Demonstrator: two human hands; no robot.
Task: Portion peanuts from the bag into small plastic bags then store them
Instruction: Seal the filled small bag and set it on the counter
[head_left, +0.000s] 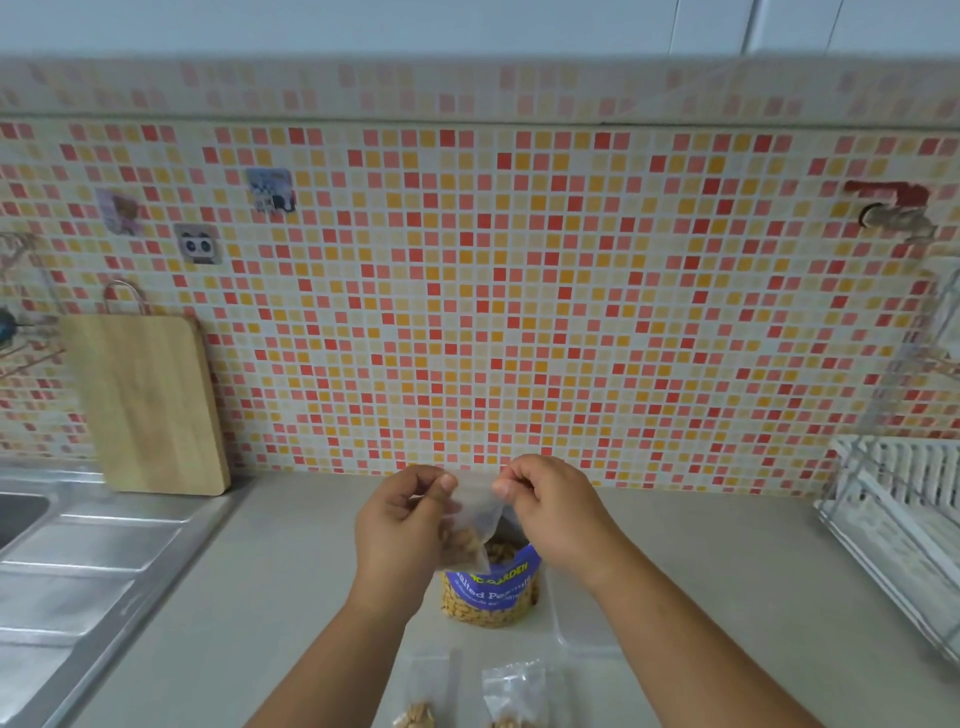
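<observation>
A small clear plastic bag (474, 519) with some peanuts at its bottom hangs above the counter. My left hand (402, 519) pinches its top left corner and my right hand (553, 512) pinches its top right corner. Directly beneath stands the open peanut bag (491, 592), blue-labelled with a clear lower part full of peanuts. Two small filled bags lie near the bottom edge, one (415, 714) on the left and one (514, 691) on the right.
A steel sink and drainboard (78, 561) take up the left. A wooden cutting board (150, 405) leans on the tiled wall. A white dish rack (898, 509) stands at the right. A clear tray edge (576, 631) lies by my right forearm.
</observation>
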